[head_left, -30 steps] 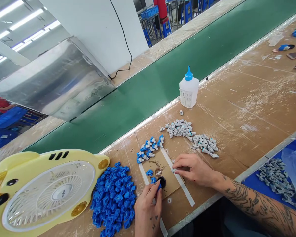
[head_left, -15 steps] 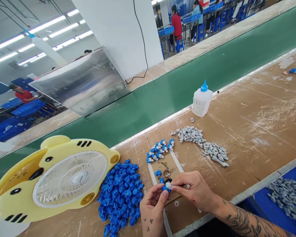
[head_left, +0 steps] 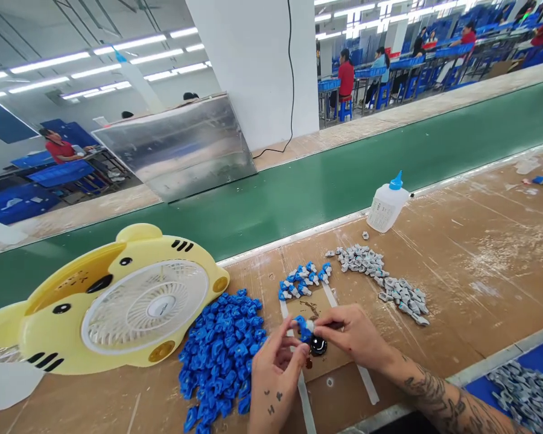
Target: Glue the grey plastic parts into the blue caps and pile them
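Between my two hands, above a taped cardboard piece (head_left: 330, 361), is a blue part (head_left: 303, 329) with a grey-white piece (head_left: 310, 325) at its right side. My left hand (head_left: 278, 374) pinches the blue part from the left. The fingertips of my right hand (head_left: 355, 334) close on the grey-white piece. Just below them is a small round dish of dark, glossy liquid (head_left: 318, 345). Joined blue-and-grey parts (head_left: 304, 278) lie at the cardboard's far end. A big heap of blue parts (head_left: 226, 349) is left of my left hand, and loose grey parts (head_left: 400, 292) lie beyond my right hand.
A yellow animal-shaped fan (head_left: 117, 301) lies at the left. A white bottle with a blue tip (head_left: 386, 208) stands near the green belt (head_left: 321, 190). At the lower right is a blue tray (head_left: 479, 386) with grey parts. Several people sit at far tables.
The view has shifted, so the scene sits differently. My hands have raised the blue part and grey-white piece slightly away from the dark dish, which now shows more fully.
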`<action>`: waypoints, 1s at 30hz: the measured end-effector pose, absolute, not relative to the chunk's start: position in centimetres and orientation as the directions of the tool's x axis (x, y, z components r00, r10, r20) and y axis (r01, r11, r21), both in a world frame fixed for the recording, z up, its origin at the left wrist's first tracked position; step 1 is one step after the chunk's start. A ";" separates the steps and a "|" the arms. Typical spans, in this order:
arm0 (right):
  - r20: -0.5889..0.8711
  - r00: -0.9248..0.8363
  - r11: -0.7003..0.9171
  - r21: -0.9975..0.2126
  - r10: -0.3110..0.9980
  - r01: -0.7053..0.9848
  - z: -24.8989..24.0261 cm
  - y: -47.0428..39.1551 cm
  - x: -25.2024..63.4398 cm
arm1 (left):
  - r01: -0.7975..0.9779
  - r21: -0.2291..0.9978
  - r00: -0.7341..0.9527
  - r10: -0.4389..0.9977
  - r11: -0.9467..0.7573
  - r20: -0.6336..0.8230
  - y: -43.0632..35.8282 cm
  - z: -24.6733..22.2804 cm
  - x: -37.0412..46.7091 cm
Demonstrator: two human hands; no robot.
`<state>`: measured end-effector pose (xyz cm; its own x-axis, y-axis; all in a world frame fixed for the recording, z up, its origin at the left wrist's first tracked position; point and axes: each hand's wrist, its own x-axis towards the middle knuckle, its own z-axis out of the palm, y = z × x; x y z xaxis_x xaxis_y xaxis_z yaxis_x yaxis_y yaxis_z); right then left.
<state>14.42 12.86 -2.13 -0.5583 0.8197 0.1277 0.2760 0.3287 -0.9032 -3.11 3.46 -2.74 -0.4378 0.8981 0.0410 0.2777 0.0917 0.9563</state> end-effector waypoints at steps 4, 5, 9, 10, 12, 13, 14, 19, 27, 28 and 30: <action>0.194 -0.507 0.462 -0.744 0.840 0.482 -1.7 17.6 14.0 | 0.896 0.445 -0.163 0.918 -0.016 0.361 3.2 -2.3 -6.9; 0.205 -0.499 0.477 -0.715 0.842 0.511 -1.6 18.8 13.9 | 0.961 0.275 -0.062 0.945 -0.030 0.320 3.2 -2.1 -7.6; 0.222 -0.484 0.498 -0.652 0.847 0.573 -1.7 21.7 13.0 | 0.986 -0.140 0.097 0.995 -0.092 0.031 3.6 -1.6 -8.3; 0.225 -0.485 0.504 -0.637 0.845 0.584 -1.8 21.9 12.8 | 0.981 -0.172 0.095 0.996 -0.093 0.000 3.8 -1.5 -8.1; 0.231 -0.491 0.518 -0.609 0.840 0.600 -1.9 22.0 12.9 | 0.979 -0.193 0.067 0.997 -0.070 -0.026 4.3 -1.4 -7.7; 0.234 -0.493 0.524 -0.596 0.838 0.608 -2.0 22.0 13.2 | 0.979 -0.196 0.051 0.998 -0.059 -0.041 4.5 -1.3 -7.4; 0.236 -0.493 0.527 -0.584 0.838 0.617 -2.0 22.0 13.7 | 0.979 -0.196 0.039 0.997 -0.051 -0.064 4.8 -1.1 -7.2; 0.222 -0.478 0.519 -0.513 0.850 0.684 -0.9 23.4 18.6 | 0.987 -0.156 0.013 0.977 -0.047 -0.214 5.6 -0.2 -6.9; 0.114 -0.726 0.713 -0.345 0.678 0.611 -0.3 24.8 20.1 | 0.979 0.204 -0.032 0.996 0.014 0.087 5.7 -2.3 -8.9; 0.106 -0.754 0.737 -0.334 0.649 0.587 -0.5 24.9 19.5 | 0.950 0.312 -0.044 0.986 -0.009 0.162 5.6 -2.1 -9.0; 0.102 -0.788 0.768 -0.329 0.607 0.549 -0.8 25.1 18.4 | 0.832 0.552 -0.108 0.961 -0.052 0.254 5.3 -1.4 -8.7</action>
